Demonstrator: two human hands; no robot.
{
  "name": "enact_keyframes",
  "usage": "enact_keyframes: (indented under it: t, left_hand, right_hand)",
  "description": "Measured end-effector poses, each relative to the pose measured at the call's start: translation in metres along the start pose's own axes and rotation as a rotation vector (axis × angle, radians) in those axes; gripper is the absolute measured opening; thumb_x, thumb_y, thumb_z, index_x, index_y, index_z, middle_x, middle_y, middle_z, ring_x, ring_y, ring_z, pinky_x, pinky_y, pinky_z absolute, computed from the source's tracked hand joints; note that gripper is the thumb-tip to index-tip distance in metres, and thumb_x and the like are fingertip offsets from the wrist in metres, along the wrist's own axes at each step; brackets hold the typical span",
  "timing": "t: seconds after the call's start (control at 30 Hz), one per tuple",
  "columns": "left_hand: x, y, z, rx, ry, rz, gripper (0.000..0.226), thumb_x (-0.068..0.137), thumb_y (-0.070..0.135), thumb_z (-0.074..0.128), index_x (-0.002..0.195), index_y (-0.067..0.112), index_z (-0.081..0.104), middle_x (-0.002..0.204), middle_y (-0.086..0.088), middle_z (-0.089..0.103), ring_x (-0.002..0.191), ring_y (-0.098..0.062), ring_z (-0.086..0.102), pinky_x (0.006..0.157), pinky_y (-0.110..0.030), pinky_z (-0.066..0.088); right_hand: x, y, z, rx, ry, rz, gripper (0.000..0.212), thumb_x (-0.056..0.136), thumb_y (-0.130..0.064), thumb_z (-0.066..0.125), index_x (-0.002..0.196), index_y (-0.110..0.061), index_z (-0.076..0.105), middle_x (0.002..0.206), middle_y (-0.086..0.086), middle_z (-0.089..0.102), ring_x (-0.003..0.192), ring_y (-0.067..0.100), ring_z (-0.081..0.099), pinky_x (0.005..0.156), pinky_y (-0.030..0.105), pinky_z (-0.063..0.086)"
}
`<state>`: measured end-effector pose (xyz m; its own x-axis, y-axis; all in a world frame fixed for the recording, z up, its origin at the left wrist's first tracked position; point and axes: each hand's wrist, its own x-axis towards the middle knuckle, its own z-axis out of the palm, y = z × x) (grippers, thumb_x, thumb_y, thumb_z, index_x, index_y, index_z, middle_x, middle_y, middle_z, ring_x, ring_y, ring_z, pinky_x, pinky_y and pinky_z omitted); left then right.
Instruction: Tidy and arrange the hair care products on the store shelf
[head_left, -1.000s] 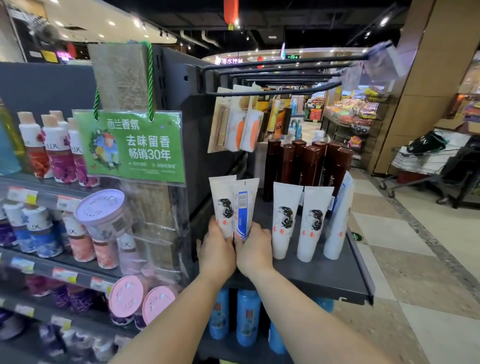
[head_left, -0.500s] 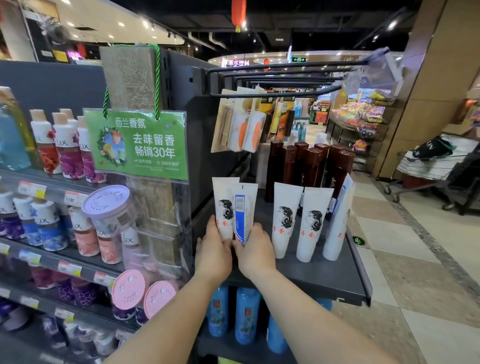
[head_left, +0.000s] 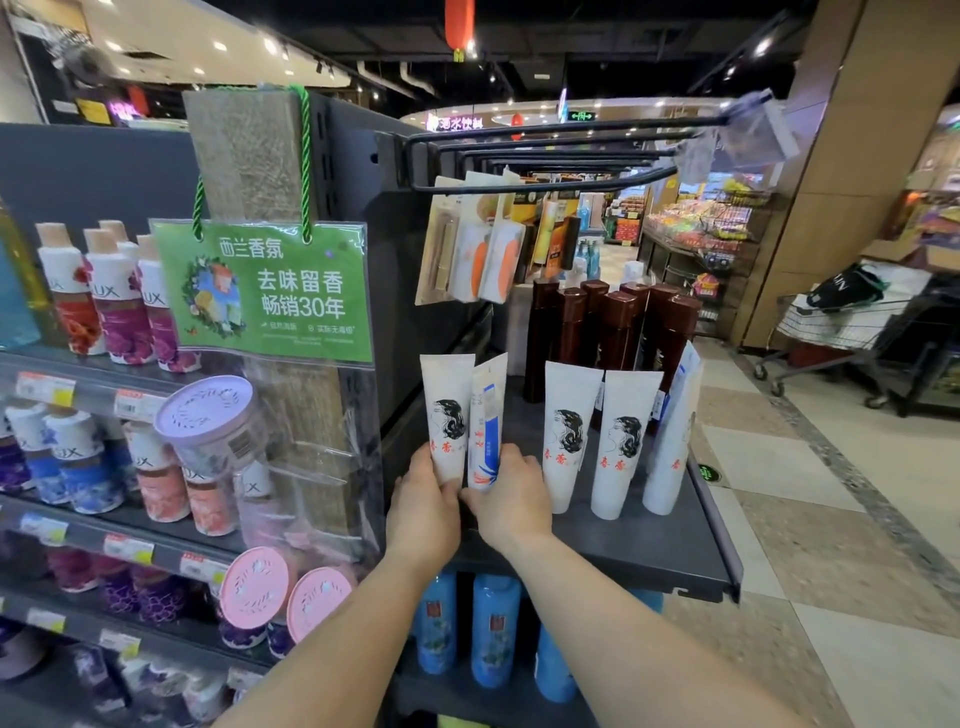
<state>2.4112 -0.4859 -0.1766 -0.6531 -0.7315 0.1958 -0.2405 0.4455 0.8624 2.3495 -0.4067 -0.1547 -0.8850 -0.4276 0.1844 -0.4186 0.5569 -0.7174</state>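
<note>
I have both hands low at the front left of the dark end-cap shelf (head_left: 623, 545), side by side and nearly touching at the knuckles; my left hand (head_left: 423, 512) is curled around the lower part of the leftmost white tube (head_left: 447, 415), the one with the black-haired profile and red characters facing out, thumb on its left edge; my right hand (head_left: 511, 501) is closed on the second tube (head_left: 485, 415), fingers wrapped over its base from the right; that tube is turned so its blue-and-white back panel faces me, and it leans slightly against the first tube, the two touching along their sides.

Both tubes stand cap-down on the shelf; a gap separates them from three more white tubes (head_left: 618, 447) to the right, two facing front and the rightmost tilted and twisted sideways; behind them stands a cluster of dark brown bottles (head_left: 613, 327); above, carded items (head_left: 467, 254) hang from black peg hooks (head_left: 545, 150).

Below the shelf I see blue bottles (head_left: 491, 629) upright; to the left, a green hanging sign (head_left: 270, 291) on a clear bag, round lilac and pink tubs (head_left: 208, 421), and rows of LUX bottles (head_left: 114, 312) on the side shelving.
</note>
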Motion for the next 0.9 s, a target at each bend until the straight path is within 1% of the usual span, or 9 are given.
enact_keyframes:
  t: [0.07, 0.2, 0.33, 0.4, 0.47, 0.6, 0.7, 0.8, 0.9]
  left_hand:
    - [-0.001, 0.001, 0.000, -0.007, -0.007, -0.007, 0.039, 0.092, 0.019, 0.051, 0.126, 0.036, 0.041, 0.116, 0.009, 0.063, 0.107, -0.018, 0.057, 0.092, -0.045, 0.049]
    - [0.000, -0.002, 0.001, -0.049, -0.007, -0.035, 0.042, 0.091, 0.021, 0.053, 0.125, 0.042, 0.040, 0.112, 0.010, 0.065, 0.103, -0.016, 0.061, 0.091, -0.046, 0.051]
    - [0.002, -0.001, 0.001, -0.126, 0.023, -0.068, 0.044, 0.090, 0.019, 0.059, 0.131, 0.029, 0.045, 0.112, 0.007, 0.067, 0.102, -0.015, 0.064, 0.093, -0.043, 0.051]
    - [0.002, 0.000, 0.000, -0.161, 0.041, -0.066, 0.044, 0.089, 0.017, 0.063, 0.130, 0.021, 0.048, 0.112, 0.005, 0.066, 0.101, -0.014, 0.062, 0.093, -0.037, 0.050]
    - [0.001, -0.001, 0.000, -0.184, 0.046, -0.055, 0.044, 0.086, 0.016, 0.067, 0.126, 0.018, 0.050, 0.109, 0.007, 0.064, 0.094, -0.007, 0.061, 0.086, -0.028, 0.049]
    - [0.000, -0.003, -0.001, -0.203, 0.062, -0.038, 0.042, 0.083, 0.011, 0.071, 0.121, 0.015, 0.053, 0.105, 0.007, 0.063, 0.089, 0.004, 0.058, 0.077, -0.019, 0.046]
    - [0.000, -0.003, -0.001, -0.188, 0.056, -0.025, 0.040, 0.086, 0.009, 0.067, 0.123, 0.013, 0.053, 0.101, 0.009, 0.063, 0.086, 0.004, 0.058, 0.074, -0.016, 0.043]
    - [-0.001, -0.003, -0.001, -0.161, 0.050, -0.005, 0.039, 0.089, 0.010, 0.063, 0.126, 0.016, 0.053, 0.101, 0.011, 0.062, 0.091, -0.003, 0.060, 0.077, -0.020, 0.044]
    - [-0.001, -0.004, 0.000, -0.135, 0.053, 0.007, 0.039, 0.090, 0.010, 0.060, 0.127, 0.019, 0.053, 0.107, 0.009, 0.064, 0.098, -0.011, 0.062, 0.084, -0.029, 0.048]
  right_hand:
    - [-0.001, 0.002, 0.000, 0.024, 0.002, -0.008, 0.046, 0.080, -0.022, 0.074, 0.119, -0.015, 0.049, 0.113, 0.005, 0.052, 0.106, 0.023, 0.056, 0.094, 0.035, 0.048]
    - [-0.004, 0.006, -0.004, 0.110, 0.009, -0.026, 0.057, 0.086, -0.010, 0.064, 0.136, -0.020, 0.040, 0.118, -0.001, 0.058, 0.108, 0.014, 0.056, 0.096, 0.029, 0.047]
    - [-0.005, 0.005, -0.006, 0.174, 0.035, 0.012, 0.058, 0.085, -0.014, 0.066, 0.136, -0.019, 0.039, 0.117, -0.001, 0.062, 0.109, 0.016, 0.059, 0.094, 0.034, 0.050]
    - [-0.004, 0.005, -0.004, 0.171, 0.053, 0.017, 0.053, 0.081, -0.020, 0.073, 0.126, -0.017, 0.045, 0.115, 0.000, 0.062, 0.107, 0.017, 0.059, 0.091, 0.032, 0.050]
    - [-0.005, 0.004, -0.003, 0.118, 0.068, 0.009, 0.044, 0.083, -0.024, 0.071, 0.121, -0.016, 0.049, 0.114, 0.002, 0.057, 0.107, 0.020, 0.057, 0.090, 0.032, 0.047]
    - [-0.009, 0.005, 0.000, 0.108, 0.086, -0.022, 0.047, 0.090, -0.022, 0.062, 0.132, -0.018, 0.044, 0.120, 0.005, 0.053, 0.113, 0.023, 0.054, 0.096, 0.035, 0.045]
    - [-0.010, 0.006, -0.001, 0.161, 0.094, -0.055, 0.047, 0.092, -0.017, 0.056, 0.136, -0.022, 0.040, 0.121, 0.002, 0.058, 0.113, 0.020, 0.056, 0.096, 0.034, 0.046]
    - [-0.012, 0.007, -0.003, 0.193, 0.078, -0.047, 0.045, 0.093, -0.012, 0.052, 0.135, -0.023, 0.039, 0.116, -0.004, 0.059, 0.107, 0.016, 0.057, 0.090, 0.026, 0.044]
    - [-0.013, 0.008, -0.004, 0.198, 0.062, -0.032, 0.048, 0.094, -0.013, 0.052, 0.138, -0.022, 0.035, 0.121, -0.001, 0.060, 0.110, 0.018, 0.057, 0.093, 0.031, 0.046]
